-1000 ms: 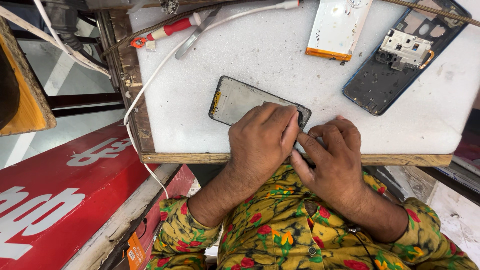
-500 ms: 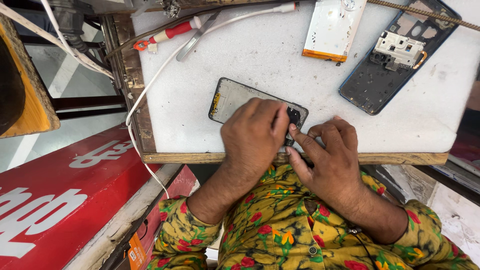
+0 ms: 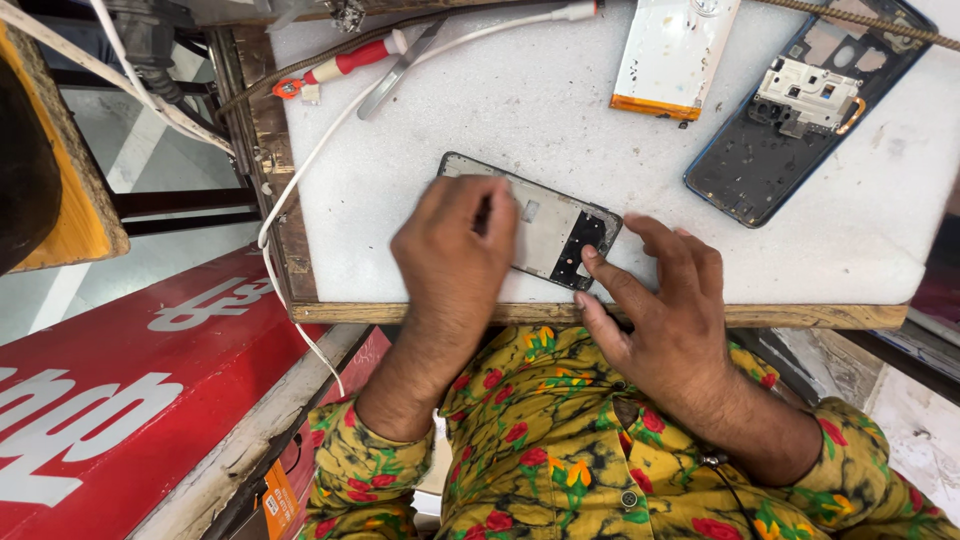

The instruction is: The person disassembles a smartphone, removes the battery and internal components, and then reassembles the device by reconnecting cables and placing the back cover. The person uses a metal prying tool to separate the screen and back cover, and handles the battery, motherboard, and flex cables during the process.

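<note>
While both hands steady a phone frame [image 3: 545,225] — white worktop [image 3: 560,120], red signboard [image 3: 120,400] beside

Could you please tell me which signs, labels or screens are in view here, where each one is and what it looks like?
Red signboard with large white lettering: lower left, beside the bench, a long slanted panel.
Small orange label: bottom edge, below the signboard, rectangular with dark print.
Dark rectangular phone frame with screen side down: on the white work mat, under the left hand, right hand at its corner; no lit display shows.
</note>
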